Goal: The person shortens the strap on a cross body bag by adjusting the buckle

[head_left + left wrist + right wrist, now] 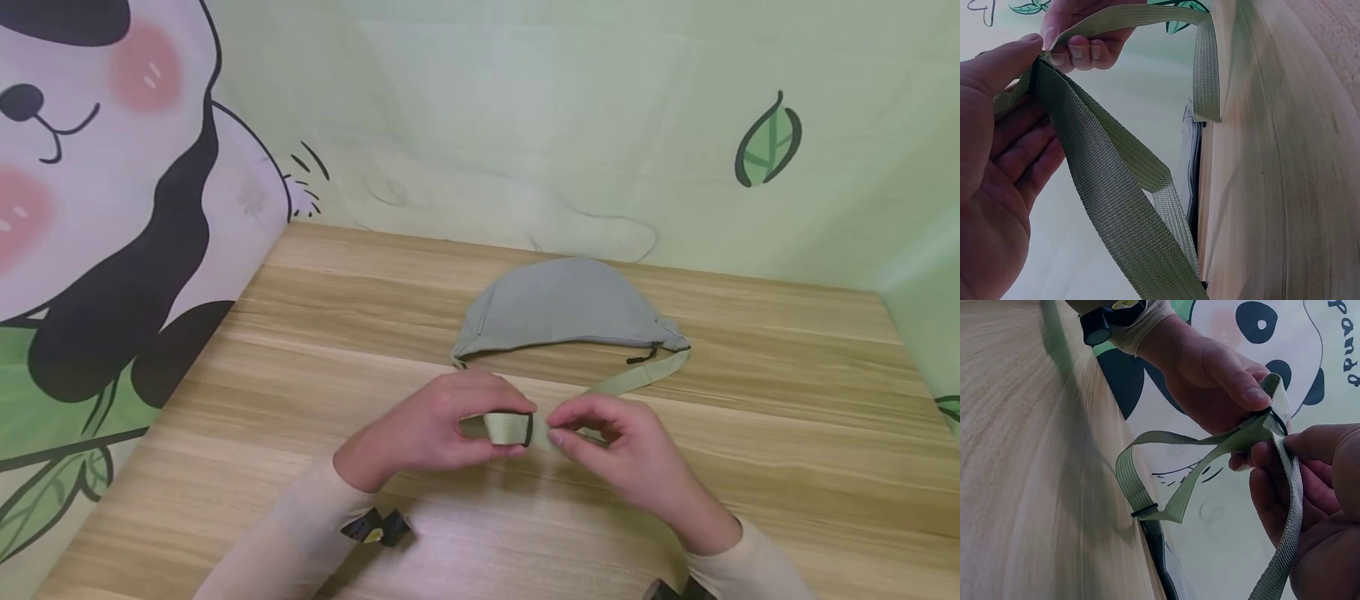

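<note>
A grey-blue waist bag [562, 304] lies on the wooden table, its pale green webbing strap [637, 377] reaching toward me. My left hand [435, 425] pinches the strap at a dark slider buckle [529, 430] between thumb and fingers. A short strap loop stands out from the buckle toward the left palm. Just to the right, my right hand [626, 437] pinches the strap between thumb and index finger. In the right wrist view the strap hangs in a loop, and another dark buckle [1145, 510] sits lower on it near the bag.
The table [787, 400] meets a pale green backdrop [562, 125] behind the bag. A panda print [112, 167] covers the left side. A dark zipper pull [642, 359] hangs at the bag's right end. Dark wrist devices [378, 527] sit on both sleeves.
</note>
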Available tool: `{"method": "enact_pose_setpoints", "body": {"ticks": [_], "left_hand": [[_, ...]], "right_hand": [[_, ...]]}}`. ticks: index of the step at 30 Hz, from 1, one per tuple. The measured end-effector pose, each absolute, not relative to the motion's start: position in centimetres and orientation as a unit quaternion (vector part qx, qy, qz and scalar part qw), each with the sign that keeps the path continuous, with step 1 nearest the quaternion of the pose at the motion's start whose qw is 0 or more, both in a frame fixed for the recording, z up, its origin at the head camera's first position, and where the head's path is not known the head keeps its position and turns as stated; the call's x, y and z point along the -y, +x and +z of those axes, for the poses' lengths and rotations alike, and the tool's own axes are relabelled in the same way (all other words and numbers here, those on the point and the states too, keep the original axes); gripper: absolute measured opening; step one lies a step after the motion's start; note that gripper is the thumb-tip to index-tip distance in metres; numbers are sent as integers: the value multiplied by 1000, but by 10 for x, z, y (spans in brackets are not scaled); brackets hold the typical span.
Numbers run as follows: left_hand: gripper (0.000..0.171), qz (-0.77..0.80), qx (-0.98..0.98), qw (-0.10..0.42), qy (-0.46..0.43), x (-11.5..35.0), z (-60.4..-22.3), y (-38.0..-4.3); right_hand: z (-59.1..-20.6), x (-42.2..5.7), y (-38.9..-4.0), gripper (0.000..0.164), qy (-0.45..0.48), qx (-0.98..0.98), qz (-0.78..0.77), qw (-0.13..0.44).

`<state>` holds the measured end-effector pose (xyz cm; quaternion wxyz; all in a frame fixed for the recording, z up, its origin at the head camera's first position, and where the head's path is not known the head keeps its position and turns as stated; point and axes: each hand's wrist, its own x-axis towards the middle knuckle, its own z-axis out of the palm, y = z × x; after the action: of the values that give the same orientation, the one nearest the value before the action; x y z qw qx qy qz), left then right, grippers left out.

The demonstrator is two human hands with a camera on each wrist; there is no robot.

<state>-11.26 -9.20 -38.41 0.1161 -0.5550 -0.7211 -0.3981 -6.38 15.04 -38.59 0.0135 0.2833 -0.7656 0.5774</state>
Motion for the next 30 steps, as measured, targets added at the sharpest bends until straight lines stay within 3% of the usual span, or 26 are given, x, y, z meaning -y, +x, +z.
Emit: {"method": "enact_pose_setpoints", "body": {"ticks": [15, 30], "left_hand": [[31, -394, 730, 87, -552, 92, -389, -111], [36, -419, 711, 124, -551, 98, -386, -113]], "right_hand": [[-384, -138, -62, 15, 286, 752, 593, 6], [-391, -154, -62, 15, 266, 783, 562, 12]]}}
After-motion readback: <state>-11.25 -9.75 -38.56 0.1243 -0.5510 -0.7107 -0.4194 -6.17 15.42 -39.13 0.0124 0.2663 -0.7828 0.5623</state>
